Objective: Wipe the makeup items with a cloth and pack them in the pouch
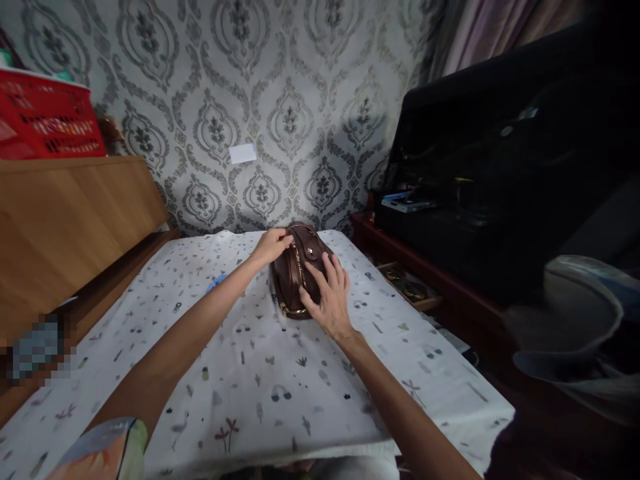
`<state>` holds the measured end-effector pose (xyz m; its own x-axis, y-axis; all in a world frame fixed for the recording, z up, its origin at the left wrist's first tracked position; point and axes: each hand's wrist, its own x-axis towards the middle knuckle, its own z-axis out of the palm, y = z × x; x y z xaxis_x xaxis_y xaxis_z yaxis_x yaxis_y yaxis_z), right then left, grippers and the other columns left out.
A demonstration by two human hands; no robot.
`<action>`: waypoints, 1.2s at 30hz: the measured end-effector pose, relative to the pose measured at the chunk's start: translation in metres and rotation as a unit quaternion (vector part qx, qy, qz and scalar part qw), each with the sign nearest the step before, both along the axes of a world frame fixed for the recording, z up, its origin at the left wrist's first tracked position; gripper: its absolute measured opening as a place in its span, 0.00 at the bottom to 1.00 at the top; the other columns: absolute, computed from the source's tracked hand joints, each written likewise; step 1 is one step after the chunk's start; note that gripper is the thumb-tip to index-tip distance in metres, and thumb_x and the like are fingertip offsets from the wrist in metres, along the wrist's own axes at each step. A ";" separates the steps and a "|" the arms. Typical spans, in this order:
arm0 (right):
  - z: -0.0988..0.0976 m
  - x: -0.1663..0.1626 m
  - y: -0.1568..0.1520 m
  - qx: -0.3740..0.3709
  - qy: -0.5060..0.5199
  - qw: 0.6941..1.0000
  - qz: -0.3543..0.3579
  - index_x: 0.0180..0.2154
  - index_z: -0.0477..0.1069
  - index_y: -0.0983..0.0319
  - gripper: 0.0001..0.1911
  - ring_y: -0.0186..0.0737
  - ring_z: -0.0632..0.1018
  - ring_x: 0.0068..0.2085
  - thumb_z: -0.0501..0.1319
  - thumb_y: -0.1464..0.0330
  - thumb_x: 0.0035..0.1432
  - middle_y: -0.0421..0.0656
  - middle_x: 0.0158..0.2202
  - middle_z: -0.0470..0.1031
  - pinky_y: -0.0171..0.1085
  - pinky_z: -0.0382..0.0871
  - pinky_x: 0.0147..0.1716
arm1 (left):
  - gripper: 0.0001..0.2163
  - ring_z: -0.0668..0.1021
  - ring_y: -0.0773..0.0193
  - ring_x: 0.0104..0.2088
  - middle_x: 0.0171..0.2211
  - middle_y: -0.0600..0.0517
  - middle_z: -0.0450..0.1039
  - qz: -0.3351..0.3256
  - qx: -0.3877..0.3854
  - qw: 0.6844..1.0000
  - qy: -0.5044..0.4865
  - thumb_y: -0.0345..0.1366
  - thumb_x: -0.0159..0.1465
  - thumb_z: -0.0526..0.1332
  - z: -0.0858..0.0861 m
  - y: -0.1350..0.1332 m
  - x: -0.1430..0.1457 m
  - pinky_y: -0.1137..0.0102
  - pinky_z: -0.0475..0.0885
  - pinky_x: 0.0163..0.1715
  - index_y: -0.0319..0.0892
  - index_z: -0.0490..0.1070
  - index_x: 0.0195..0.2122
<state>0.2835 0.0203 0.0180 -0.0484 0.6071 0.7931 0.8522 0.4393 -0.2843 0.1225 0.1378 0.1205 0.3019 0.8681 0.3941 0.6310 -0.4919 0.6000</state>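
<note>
A dark brown leather bag [313, 267] with gold zippers and a round metal stud lies on the patterned white cloth [265, 413]. At its far end my left hand [271, 245] is closed, thumb and finger pinched on the bag's zipper; the small pull itself is hidden by the fingertips. My right hand [329, 300] rests over the near right side of the bag, fingers spread and touching the leather. Between the hands, the gold zipper teeth [300, 263] run along the bag's top. A small blue item [216, 283] sits partly behind my left forearm.
A wooden headboard-like panel [75, 213] stands left, with a red basket [50, 117] on top. On the right are a large black screen-like panel [480, 153], an open drawer [410, 287] and a blurred pale curved object [585, 320]. The patterned wall [290, 87] closes the back.
</note>
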 end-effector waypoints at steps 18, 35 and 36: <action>-0.019 0.008 0.001 0.028 0.045 0.998 -0.025 0.67 0.54 0.60 0.32 0.55 0.57 0.69 0.54 0.57 0.67 0.54 0.67 0.62 0.58 0.54 0.63 | 0.07 0.76 0.51 0.44 0.36 0.45 0.78 -0.006 0.067 0.970 0.233 0.37 0.64 0.62 0.036 0.025 0.065 0.64 0.67 0.46 0.41 0.76 0.31; -0.021 0.009 0.002 0.023 0.030 0.998 -0.043 0.62 0.65 0.59 0.27 0.55 0.59 0.68 0.55 0.54 0.67 0.50 0.64 0.68 0.58 0.50 0.63 | 0.07 0.79 0.53 0.42 0.37 0.44 0.80 -0.020 0.088 0.940 0.328 0.34 0.64 0.59 0.053 -0.004 0.071 0.66 0.68 0.40 0.43 0.77 0.31; -0.021 0.009 0.003 0.029 0.030 0.998 -0.045 0.62 0.65 0.60 0.27 0.55 0.60 0.68 0.55 0.54 0.68 0.50 0.64 0.68 0.57 0.50 0.63 | 0.07 0.79 0.53 0.41 0.36 0.45 0.80 -0.026 0.090 0.940 0.328 0.34 0.63 0.60 0.054 -0.007 0.071 0.67 0.68 0.40 0.43 0.77 0.31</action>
<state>0.2921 0.0234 -0.0034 0.0529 0.5591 0.8274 0.8707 0.3798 -0.3124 0.1940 0.1310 0.1740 0.5722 0.7818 0.2477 0.8079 -0.5892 -0.0064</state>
